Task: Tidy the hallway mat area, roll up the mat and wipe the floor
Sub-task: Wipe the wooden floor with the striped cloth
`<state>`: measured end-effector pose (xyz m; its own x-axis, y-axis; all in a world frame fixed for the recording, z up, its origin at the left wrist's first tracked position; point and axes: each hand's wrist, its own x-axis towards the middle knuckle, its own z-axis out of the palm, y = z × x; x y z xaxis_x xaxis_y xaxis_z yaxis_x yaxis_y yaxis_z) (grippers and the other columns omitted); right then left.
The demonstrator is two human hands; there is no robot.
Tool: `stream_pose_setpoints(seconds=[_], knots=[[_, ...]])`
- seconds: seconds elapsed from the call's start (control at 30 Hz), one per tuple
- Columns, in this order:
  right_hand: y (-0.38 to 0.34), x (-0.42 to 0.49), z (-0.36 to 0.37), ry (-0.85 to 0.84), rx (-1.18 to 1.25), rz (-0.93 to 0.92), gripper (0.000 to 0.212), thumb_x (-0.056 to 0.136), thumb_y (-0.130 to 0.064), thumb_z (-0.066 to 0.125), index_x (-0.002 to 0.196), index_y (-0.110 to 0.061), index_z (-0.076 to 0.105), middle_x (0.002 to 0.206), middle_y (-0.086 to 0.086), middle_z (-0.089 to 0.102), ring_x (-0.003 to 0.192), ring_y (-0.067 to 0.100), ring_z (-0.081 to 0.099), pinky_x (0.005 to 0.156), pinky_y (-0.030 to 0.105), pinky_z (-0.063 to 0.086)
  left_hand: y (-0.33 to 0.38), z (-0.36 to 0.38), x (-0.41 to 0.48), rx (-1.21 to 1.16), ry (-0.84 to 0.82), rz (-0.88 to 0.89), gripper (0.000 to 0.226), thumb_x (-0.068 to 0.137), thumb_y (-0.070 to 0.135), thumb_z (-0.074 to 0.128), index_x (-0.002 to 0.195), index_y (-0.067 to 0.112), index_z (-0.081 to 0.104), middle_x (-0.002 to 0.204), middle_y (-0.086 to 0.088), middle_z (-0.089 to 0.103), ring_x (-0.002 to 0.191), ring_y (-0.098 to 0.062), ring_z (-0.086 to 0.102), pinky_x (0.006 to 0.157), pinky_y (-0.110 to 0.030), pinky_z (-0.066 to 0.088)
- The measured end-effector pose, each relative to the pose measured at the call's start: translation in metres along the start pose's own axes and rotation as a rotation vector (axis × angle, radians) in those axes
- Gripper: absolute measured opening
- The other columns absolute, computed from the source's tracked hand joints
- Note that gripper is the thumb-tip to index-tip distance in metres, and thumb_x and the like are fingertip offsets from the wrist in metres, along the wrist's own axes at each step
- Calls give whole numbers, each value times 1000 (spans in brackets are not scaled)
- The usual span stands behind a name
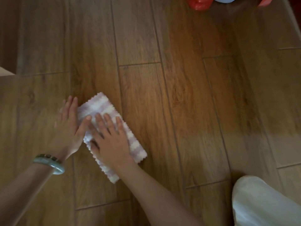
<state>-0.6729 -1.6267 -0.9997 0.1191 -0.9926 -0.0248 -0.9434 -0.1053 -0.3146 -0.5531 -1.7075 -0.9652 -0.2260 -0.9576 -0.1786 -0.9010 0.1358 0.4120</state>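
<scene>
- Nearest, at five o'clock, a knee in pale trousers (263,203) over the wooden floor (187,98), long brown planks running away from us.
- At eight o'clock, a green bangle (48,163) on the left wrist.
- Centre-left, the folded cloth (136,144), white with lilac stripes, flat on the boards, angled from eleven to five o'clock.
- Right hand (110,141) presses flat on the cloth, fingers straight and spread, gripping nothing.
- Left hand (68,126) lies flat beside it, fingers straight, thumb over the cloth's edge.
- Far off, one o'clock: a red plastic bag (199,3), blurred.
</scene>
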Motion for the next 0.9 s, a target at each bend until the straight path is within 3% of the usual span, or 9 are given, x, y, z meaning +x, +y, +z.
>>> stream_pose_setpoints(seconds=[0.13,0.23,0.3,0.37,0.47,0.57,0.73,0.9], knots=[[56,-26,-12,-6,-32,-3,55,95,-47,35,145,-25,34,154,6,26,144,27,18,115,52,14,-3,11,-15,97,-69,154,91,86,72,15,149,6,20,157,-12,16,146,-23,9,117,-40,7],[125,-48,-34,-104,-177,189,60,96,-55,13,150,-30,10,158,4,6,146,29,4,114,52,6,10,25,-26,170,-138,264,86,88,71,9,151,13,13,158,-6,11,144,-13,-1,117,-36,-2],[174,-66,-56,-131,-188,377,62,91,-60,-4,148,-33,-3,157,1,-7,145,27,-7,115,46,-7,19,34,-31,225,-155,297,82,90,68,11,151,15,11,158,-6,12,145,-17,1,117,-36,-4],[215,-87,-76,-127,-169,591,65,86,-61,-9,145,-34,-9,157,1,-10,145,23,-10,116,43,-10,25,40,-32,276,-154,299,80,91,66,13,151,15,13,157,-9,18,145,-23,10,118,-41,2],[242,-114,-92,-49,-162,803,69,86,-58,-7,149,-30,-3,159,5,-1,146,25,-4,117,48,-3,26,43,-32,295,-152,285,78,91,65,15,151,15,12,157,-8,19,145,-22,11,118,-43,4],[224,-108,-84,9,-142,908,72,86,-56,-5,151,-24,5,159,11,6,145,31,4,116,52,1,23,40,-36,258,-134,270,79,91,64,18,151,14,13,157,-7,18,145,-19,9,118,-37,-2],[127,-66,-45,58,-101,692,61,97,-47,11,148,-17,26,154,17,22,140,39,21,113,54,9,17,36,-51,194,-142,248,82,90,67,16,150,13,14,157,-8,18,145,-15,6,117,-31,-7],[30,-38,-22,-5,22,514,60,97,-50,19,150,-23,18,157,11,12,145,31,7,113,53,4,17,34,-65,158,-166,288,78,92,66,15,151,16,9,158,-7,14,146,-17,4,118,-36,0]])
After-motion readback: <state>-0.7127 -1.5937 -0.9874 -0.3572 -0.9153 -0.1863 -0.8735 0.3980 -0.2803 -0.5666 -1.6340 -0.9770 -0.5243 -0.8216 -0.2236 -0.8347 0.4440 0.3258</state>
